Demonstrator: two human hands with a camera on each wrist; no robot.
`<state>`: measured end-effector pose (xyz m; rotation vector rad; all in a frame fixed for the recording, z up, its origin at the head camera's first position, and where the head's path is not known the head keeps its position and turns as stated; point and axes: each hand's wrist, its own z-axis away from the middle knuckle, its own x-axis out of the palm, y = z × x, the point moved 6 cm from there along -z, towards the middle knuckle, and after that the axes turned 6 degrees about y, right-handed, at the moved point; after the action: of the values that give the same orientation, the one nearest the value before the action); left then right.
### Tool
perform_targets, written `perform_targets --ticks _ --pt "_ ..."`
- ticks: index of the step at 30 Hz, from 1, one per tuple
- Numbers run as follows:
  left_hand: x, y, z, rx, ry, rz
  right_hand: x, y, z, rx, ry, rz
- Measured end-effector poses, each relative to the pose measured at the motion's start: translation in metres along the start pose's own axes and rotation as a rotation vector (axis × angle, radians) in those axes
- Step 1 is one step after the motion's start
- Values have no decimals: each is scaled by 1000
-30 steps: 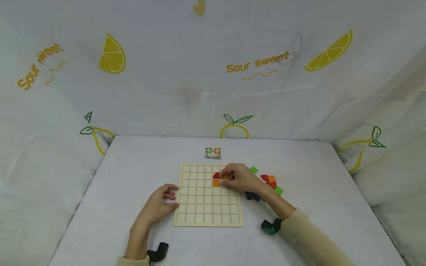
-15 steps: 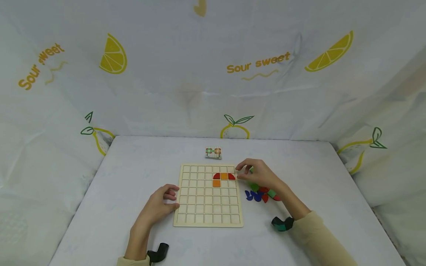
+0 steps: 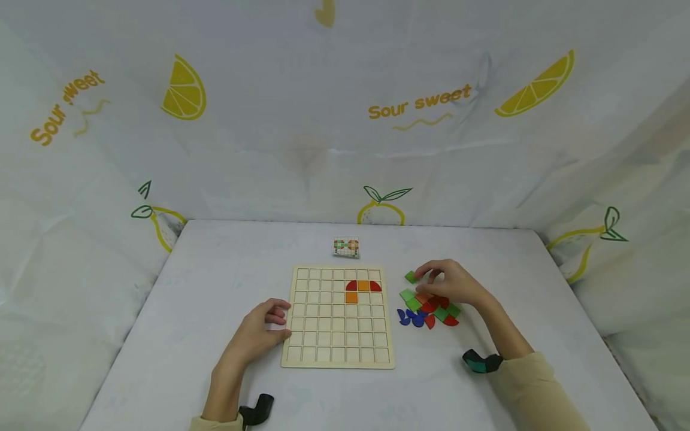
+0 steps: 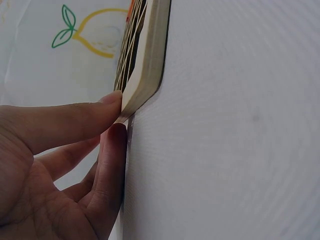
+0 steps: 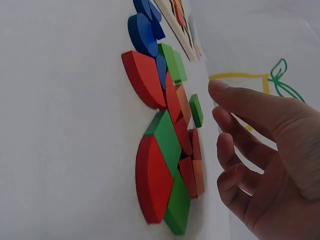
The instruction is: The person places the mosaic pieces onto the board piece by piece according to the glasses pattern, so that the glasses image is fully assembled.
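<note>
A pale wooden grid board lies flat, with orange square tiles and red quarter-round tiles set in its upper right cells. My left hand touches the board's left edge with thumb and fingertips, seen close in the left wrist view. Right of the board, my right hand hovers over loose wooden tiles, its relaxed fingers holding nothing. Among these are a green tile by the fingertips, blue rounded pieces, and red quarter-rounds with green tiles in the right wrist view.
A small pattern card with a coloured grid picture stands behind the board on the white table. White cloth with printed lemons walls the back and sides. Black wrist devices sit by both sleeves.
My right hand has left the board and moved right, over the loose tiles. A red quarter-round and an orange square, earlier partly under it, now show in their cells. The left hand stays put.
</note>
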<state>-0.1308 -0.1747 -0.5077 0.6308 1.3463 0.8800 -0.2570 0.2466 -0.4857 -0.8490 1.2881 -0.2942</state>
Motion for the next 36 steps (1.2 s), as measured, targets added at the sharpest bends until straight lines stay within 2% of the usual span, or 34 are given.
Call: perform_targets --ticks 5,12,24,36 --pt "0 0 1 3 1 -1 -7 17 5 51 -7 25" --pt "0 -1 0 -1 -1 4 -11 29 11 47 -8 37" --pt "0 -1 -1 -2 -4 12 -13 35 12 32 2 25" --pt "0 0 1 9 0 0 -14 34 13 54 29 8"
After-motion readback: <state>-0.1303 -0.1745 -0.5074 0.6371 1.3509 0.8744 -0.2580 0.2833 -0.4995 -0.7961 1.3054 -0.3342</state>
